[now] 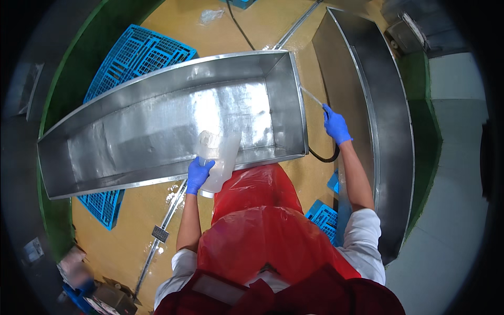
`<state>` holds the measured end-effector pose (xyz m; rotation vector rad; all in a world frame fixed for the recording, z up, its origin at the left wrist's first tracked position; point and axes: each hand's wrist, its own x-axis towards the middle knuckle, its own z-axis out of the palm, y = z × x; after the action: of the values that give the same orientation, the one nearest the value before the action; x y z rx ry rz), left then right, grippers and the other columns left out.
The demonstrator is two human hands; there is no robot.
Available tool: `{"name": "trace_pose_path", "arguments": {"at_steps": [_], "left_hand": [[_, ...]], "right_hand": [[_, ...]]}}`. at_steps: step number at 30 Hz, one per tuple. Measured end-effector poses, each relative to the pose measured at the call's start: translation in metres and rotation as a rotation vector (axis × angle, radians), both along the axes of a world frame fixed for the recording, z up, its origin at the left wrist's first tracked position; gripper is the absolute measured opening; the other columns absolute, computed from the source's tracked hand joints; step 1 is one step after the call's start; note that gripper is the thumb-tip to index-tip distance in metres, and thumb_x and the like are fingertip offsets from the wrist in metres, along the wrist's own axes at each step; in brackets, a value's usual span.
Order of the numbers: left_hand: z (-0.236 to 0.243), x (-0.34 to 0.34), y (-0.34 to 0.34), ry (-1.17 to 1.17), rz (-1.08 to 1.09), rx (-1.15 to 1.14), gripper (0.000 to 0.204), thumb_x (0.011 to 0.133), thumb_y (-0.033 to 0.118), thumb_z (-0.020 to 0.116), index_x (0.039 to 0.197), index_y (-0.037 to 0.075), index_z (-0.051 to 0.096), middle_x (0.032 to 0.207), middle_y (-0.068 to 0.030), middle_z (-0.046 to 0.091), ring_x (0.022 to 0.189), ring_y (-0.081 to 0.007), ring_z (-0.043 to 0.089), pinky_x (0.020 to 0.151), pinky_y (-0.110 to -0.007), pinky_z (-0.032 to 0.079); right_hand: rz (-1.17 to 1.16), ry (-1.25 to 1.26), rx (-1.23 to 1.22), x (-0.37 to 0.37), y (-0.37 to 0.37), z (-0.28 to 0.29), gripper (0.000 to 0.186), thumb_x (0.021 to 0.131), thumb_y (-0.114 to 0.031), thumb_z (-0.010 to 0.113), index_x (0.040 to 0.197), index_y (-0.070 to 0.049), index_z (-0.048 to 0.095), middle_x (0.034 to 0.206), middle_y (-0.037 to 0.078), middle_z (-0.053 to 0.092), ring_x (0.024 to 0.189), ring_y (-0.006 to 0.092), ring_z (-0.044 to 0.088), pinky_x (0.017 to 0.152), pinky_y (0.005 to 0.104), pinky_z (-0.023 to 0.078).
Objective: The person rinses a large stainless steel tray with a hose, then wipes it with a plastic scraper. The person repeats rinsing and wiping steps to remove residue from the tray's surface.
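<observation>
- Currently, the left hand grips a translucent white plastic container across the five o'clock edge of a long silver metal trough.
- The right hand, past the trough's three o'clock end, wraps around a slim dark nozzle.
- A blue plastic pallet sits at eleven o'clock.

Factory-style wet workroom — big steel troughs, blue plastic pallets, tan floor (with a drain channel)

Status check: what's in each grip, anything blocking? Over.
Left grip: holding jug. Right grip: holding hose. Jug overlaps tub's near rim in view. No obvious obstruction.
</observation>
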<state>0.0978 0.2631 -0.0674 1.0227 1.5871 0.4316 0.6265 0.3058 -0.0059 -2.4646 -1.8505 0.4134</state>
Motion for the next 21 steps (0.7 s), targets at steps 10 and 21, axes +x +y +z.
{"name": "trace_pose_path", "arguments": {"at_steps": [10, 21], "left_hand": [[0.003, -0.150, -0.074, 0.047, 0.187, 0.071, 0.036, 0.077, 0.021, 0.075, 0.097, -0.004, 0.060, 0.075, -0.0082, 0.065, 0.054, -0.0121, 0.056, 0.050, -0.028, 0.047], [-0.004, -0.180, -0.106, -0.009, 0.477, 0.069, 0.034, 0.078, 0.022, 0.075, 0.094, -0.003, 0.059, 0.073, -0.0050, 0.062, 0.051, -0.0113, 0.053, 0.047, -0.027, 0.044]], "right_hand": [[0.189, -0.138, -0.119, -0.101, 0.097, 0.027, 0.020, 0.085, -0.017, 0.055, 0.100, -0.005, 0.057, 0.090, 0.024, 0.064, 0.084, 0.0441, 0.062, 0.072, 0.0507, 0.049], [0.093, -0.030, -0.172, -0.103, 0.141, 0.033, 0.021, 0.079, -0.012, 0.054, 0.098, -0.004, 0.061, 0.081, 0.022, 0.067, 0.067, 0.0343, 0.067, 0.062, 0.0437, 0.053]]}}
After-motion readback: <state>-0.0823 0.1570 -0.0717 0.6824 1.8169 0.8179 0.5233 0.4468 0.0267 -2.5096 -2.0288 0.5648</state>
